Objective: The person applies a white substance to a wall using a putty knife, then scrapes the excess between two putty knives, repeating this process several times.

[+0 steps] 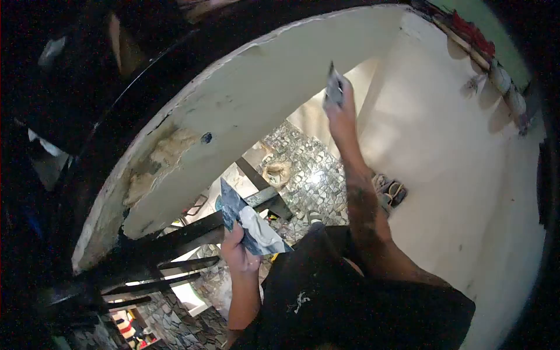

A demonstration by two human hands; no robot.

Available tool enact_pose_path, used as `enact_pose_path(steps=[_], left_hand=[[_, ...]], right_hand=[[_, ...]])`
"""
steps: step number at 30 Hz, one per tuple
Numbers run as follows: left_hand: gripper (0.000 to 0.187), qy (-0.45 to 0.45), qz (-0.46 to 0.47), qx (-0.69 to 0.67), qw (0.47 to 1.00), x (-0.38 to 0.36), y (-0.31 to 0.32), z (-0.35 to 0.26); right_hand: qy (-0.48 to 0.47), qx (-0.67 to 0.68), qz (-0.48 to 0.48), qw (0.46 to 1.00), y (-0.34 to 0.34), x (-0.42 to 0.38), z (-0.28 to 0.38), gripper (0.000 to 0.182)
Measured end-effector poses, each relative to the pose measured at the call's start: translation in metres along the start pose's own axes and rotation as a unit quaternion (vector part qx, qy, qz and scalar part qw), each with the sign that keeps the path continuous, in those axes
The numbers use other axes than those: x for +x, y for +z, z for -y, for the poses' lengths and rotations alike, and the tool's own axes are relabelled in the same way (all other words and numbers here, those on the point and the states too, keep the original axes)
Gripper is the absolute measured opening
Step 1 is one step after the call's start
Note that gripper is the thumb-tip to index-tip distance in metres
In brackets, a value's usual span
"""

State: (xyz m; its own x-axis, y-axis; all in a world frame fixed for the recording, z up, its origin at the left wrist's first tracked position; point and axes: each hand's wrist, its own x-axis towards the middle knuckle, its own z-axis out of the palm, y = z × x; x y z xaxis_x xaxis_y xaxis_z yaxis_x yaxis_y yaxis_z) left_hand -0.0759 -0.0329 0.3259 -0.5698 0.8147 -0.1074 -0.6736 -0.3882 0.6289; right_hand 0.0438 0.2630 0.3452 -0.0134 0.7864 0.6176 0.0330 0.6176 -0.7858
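Observation:
My left hand [240, 254] is closed on the edge of a flat blue-grey plate [233, 204], thumb on its upper face. A thick smear of white putty [260, 230] lies across that plate. Higher up, my right hand [344, 105] is wrapped round a putty knife [333, 84], its blade pointing upward. Behind the knife stretches a pale wall band [280, 64], which the blade overlaps in this view. Toward the band's lower left is a rough patch of peeling, brownish plaster [160, 154], with a small dark hole [206, 137] beside it.
Dark wooden beams [192, 233] cross below my left hand. Far beneath lies a floor of broken stone tiles [309, 169], with a sack [276, 174] on it. A white wall [455, 146] rises on the right, with a hanging shell decoration [500, 79] near its top.

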Motion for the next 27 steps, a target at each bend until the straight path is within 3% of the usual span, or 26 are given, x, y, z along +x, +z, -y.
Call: enact_pose_path(steps=[1, 3, 6, 8, 12, 19, 27], left_hand=[[0.029, -0.009, -0.005, 0.002, 1.0, -0.002, 0.002, 0.001], [0.027, -0.001, -0.007, 0.034, 0.999, -0.007, 0.005, 0.003], [0.027, -0.01, 0.002, 0.036, 0.999, -0.011, 0.006, -0.001], [0.027, -0.005, -0.046, 0.038, 0.998, -0.012, 0.001, -0.004], [0.027, -0.031, -0.059, 0.003, 0.998, -0.012, -0.032, -0.004], [0.03, -0.087, 0.014, -0.116, 0.989, -0.017, -0.031, -0.002], [0.029, -0.071, -0.035, -0.057, 0.995, -0.013, -0.043, 0.002]], right_hand=[[0.006, 0.033, -0.036, 0.999, 0.019, 0.012, 0.001, 0.054], [-0.067, -0.074, -0.101, 0.99, 0.06, 0.023, 0.002, 0.054], [0.007, -0.13, -0.086, 0.988, 0.085, 0.024, 0.055, 0.056], [0.04, -0.163, -0.103, 0.98, 0.094, 0.017, 0.074, 0.059], [0.051, -0.163, -0.083, 0.982, 0.103, 0.014, 0.083, 0.063], [-0.005, -0.159, -0.077, 0.984, 0.107, 0.004, 0.097, 0.068], [-0.074, -0.155, -0.062, 0.983, 0.114, -0.007, 0.101, 0.074]])
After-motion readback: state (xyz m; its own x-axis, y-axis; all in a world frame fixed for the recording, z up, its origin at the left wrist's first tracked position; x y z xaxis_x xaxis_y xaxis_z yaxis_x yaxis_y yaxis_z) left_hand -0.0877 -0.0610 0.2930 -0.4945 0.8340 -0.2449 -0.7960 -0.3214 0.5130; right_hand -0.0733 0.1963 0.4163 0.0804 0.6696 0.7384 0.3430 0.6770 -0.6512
